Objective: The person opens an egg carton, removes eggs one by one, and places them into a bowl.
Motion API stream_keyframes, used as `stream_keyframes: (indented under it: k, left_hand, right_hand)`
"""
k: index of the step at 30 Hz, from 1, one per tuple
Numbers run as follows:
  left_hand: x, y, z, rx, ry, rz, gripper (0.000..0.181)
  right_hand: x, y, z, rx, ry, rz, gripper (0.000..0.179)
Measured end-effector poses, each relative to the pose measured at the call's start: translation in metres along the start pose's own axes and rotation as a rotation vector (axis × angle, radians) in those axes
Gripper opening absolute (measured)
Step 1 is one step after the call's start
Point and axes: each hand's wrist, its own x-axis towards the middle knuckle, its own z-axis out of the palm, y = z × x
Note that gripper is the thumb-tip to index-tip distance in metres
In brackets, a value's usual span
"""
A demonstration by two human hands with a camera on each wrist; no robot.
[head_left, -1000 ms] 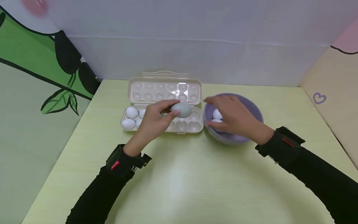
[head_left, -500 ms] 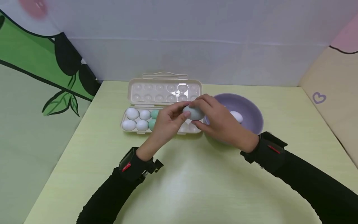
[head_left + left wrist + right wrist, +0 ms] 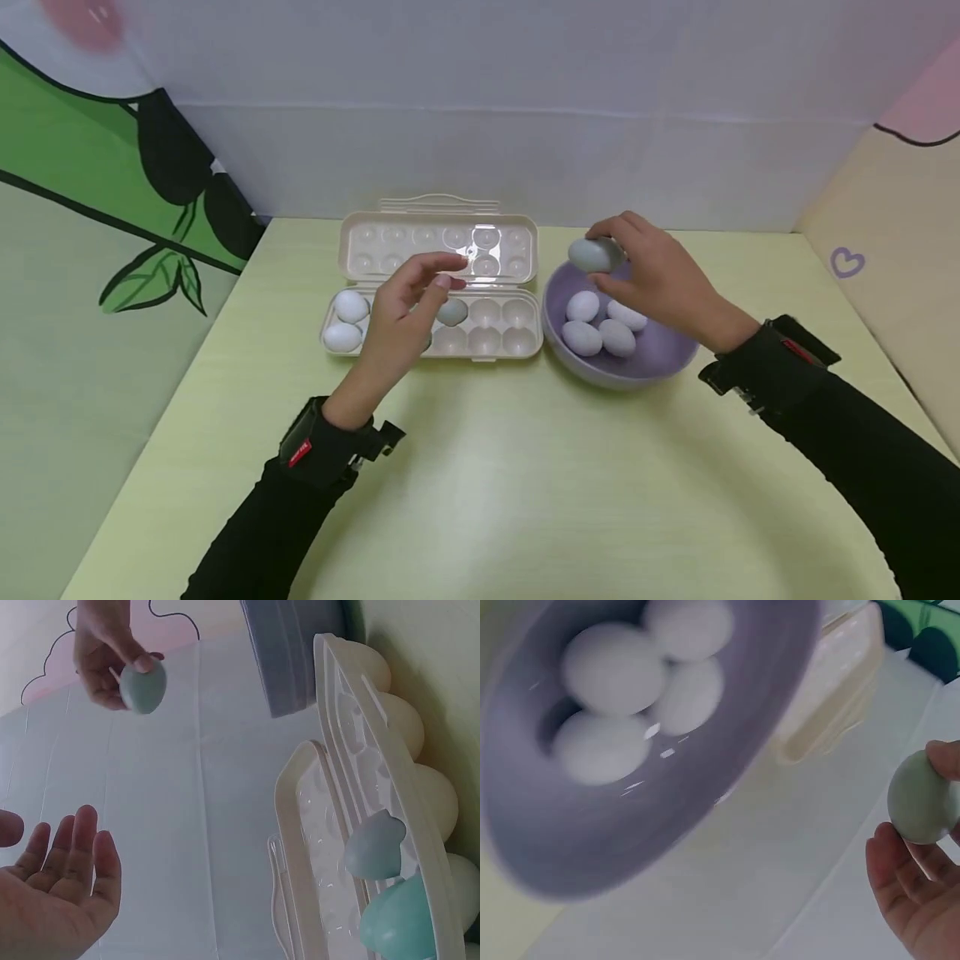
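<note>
Above the far rim of a purple bowl (image 3: 660,354), my right hand (image 3: 663,279) pinches a pale grey-green egg (image 3: 592,255) between thumb and fingers. The right wrist view shows the same egg (image 3: 921,799) at the fingertips. My left hand (image 3: 405,317) hovers over an egg carton (image 3: 517,342), fingers relaxed and holding nothing. It hides part of the carton's left half. White eggs (image 3: 351,306) fill the carton's left end, and a greyish egg (image 3: 452,312) sits right of my fingers. A mint-green egg (image 3: 397,919) shows in the left wrist view. Several white eggs (image 3: 582,338) lie in the bowl.
The carton's lid (image 3: 408,242) is folded back toward the pale cloth wall (image 3: 480,158). The bowl stands close beside the carton's right end on the light wooden table (image 3: 480,483). A side panel with a heart (image 3: 847,262) borders the right.
The egg has passed from my left hand to my right, which has carried it right and up over the bowl. My left hand has drawn back left over the carton.
</note>
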Motion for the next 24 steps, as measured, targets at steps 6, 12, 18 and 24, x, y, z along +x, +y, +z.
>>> stream_keyframes:
  k: [6,12,18,24]
  left_hand:
    - [-0.003,-0.002,-0.008,-0.031,0.023,-0.020,0.021]
    - [-0.006,-0.007,-0.010,-0.012,0.013,-0.051,0.022]
    - [-0.010,-0.011,-0.012,-0.029,0.026,-0.054,0.021]
    - [-0.011,-0.013,-0.013,-0.028,0.028,-0.049,0.021]
  right_hand:
    - [-0.001,0.039,0.003,-0.042,-0.157,0.167,0.036]
    - [-0.003,0.068,0.021,-0.033,-0.274,0.247,0.035]
    - [-0.004,0.077,0.032,-0.054,-0.385,0.271,0.036]
    - [-0.005,0.078,0.041,-0.133,-0.454,0.264,0.032]
